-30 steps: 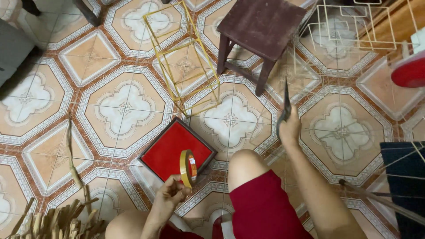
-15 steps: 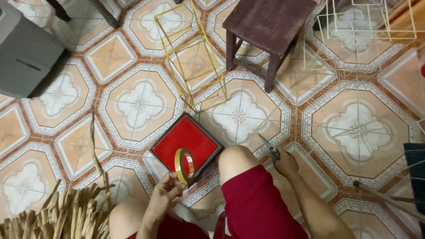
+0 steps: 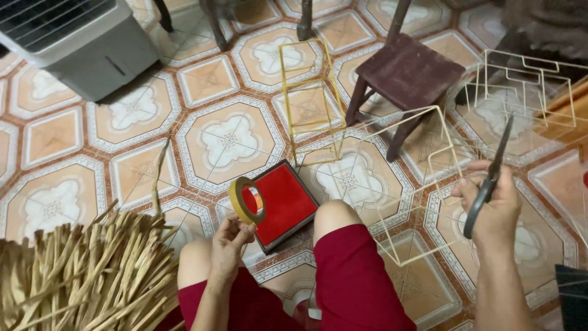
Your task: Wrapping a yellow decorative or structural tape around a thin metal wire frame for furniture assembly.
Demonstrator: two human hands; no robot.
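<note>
My left hand (image 3: 229, 245) holds a yellow roll of tape (image 3: 247, 199) upright by its lower edge, just above a red square tray (image 3: 283, 205) lying on the tiled floor. My right hand (image 3: 495, 208) grips a pair of dark scissors (image 3: 490, 178), blades closed and pointing up. A thin bamboo stick frame (image 3: 422, 184) stands on the floor between my right hand and my knee in red shorts (image 3: 349, 270).
A pile of bamboo strips (image 3: 79, 276) lies at lower left. A yellow stick frame (image 3: 309, 101) stands beyond the tray, a dark wooden stool (image 3: 407, 76) behind it, more pale frames (image 3: 527, 86) at right, and a grey fan unit (image 3: 79, 43) at upper left.
My right hand has risen from the floor by my knee and now holds the scissors up at the right. The view swung left and back, bringing in the fan unit and the strip pile.
</note>
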